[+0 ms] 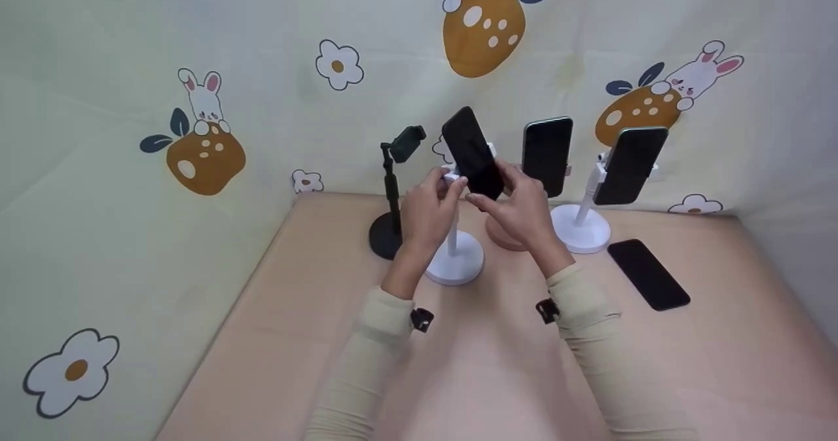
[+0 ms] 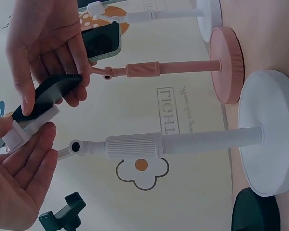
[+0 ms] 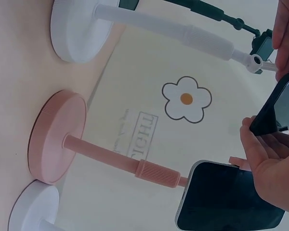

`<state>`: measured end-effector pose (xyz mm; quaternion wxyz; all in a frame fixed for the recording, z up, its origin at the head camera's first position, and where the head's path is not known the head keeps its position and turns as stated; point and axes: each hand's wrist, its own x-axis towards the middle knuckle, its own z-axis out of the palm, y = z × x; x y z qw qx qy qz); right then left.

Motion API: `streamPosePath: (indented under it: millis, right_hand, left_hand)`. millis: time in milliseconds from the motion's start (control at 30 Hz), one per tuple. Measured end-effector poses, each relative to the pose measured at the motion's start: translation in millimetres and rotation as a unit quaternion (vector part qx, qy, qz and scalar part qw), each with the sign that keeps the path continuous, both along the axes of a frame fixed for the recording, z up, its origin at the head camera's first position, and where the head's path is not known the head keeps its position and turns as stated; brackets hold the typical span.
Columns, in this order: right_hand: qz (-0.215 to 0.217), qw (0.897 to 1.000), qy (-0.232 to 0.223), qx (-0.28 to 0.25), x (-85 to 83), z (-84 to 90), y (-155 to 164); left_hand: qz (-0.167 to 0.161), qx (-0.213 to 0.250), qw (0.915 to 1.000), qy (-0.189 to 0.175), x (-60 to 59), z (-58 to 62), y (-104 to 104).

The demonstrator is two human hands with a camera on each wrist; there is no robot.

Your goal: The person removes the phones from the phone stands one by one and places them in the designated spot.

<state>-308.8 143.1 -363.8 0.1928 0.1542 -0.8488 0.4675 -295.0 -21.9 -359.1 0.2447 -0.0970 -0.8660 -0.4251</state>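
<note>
A black phone (image 1: 468,146) stands tilted at the head of a white phone stand (image 1: 456,261). My left hand (image 1: 427,213) grips the stand's white clamp (image 2: 17,136), thumb on one side and fingers behind it. On the phone's other side, my right hand (image 1: 526,207) holds its lower end between thumb and fingers, as the left wrist view shows. Part of the phone lies against the clamp. In the right wrist view the phone (image 3: 269,113) is cut off by the frame edge, so how far the clamp encloses it cannot be told.
To the left is a black phone stand (image 1: 391,192) with no phone. A pink stand (image 3: 58,137) and another white stand (image 1: 581,229) on the right each bear a phone. One dark phone (image 1: 648,274) lies flat on the table (image 1: 294,336). A printed cloth hangs behind.
</note>
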Motion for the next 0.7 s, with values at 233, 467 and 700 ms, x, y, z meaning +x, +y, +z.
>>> streamPosePath:
  millis: [233, 467, 700]
  right_hand:
    - [0.020, 0.999, -0.018, -0.020, 1.0, 0.6, 3.1]
    - [0.031, 0.998, -0.033, -0.036, 0.5, -0.2, 5.2]
    - [0.040, 0.996, -0.049, -0.056, 0.8, -0.4, 6.4]
  left_hand:
    - [-0.017, 0.021, 0.9996, -0.003, -0.9, -0.4, -1.2]
    - [-0.027, 0.034, 0.9989, -0.019, -1.0, 2.1, -2.1]
    - [-0.046, 0.053, 0.9965, -0.045, -1.1, 5.5, -4.1]
